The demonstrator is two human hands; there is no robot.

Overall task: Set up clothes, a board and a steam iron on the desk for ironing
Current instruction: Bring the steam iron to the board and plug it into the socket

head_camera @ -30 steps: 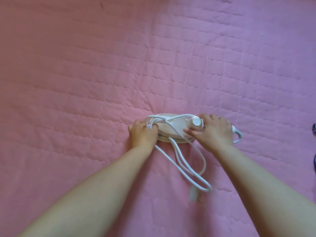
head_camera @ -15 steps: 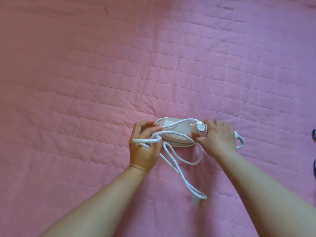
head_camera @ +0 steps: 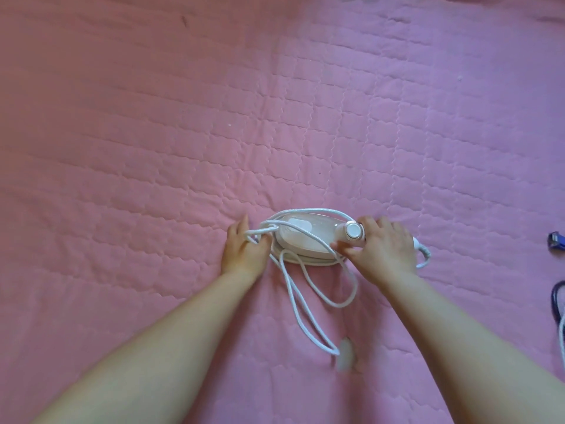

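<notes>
A small white and pale pink steam iron [head_camera: 308, 243] lies on a pink quilted cover [head_camera: 183, 133]. Its white cord [head_camera: 305, 298] is looped over the iron's body and trails toward me, ending in a plug [head_camera: 345, 358]. My left hand [head_camera: 244, 250] is at the iron's left end and holds a loop of the cord between its fingers. At the right end my right hand [head_camera: 382, 247] grips the iron's handle, just behind a round white knob [head_camera: 354, 230].
The quilted cover fills nearly the whole view. At the right edge lie a small blue object [head_camera: 556, 240] and a dark cable [head_camera: 558, 304].
My left hand has carried the cord loop from in front of the iron back up to its left end. The right hand has kept its hold on the handle.
</notes>
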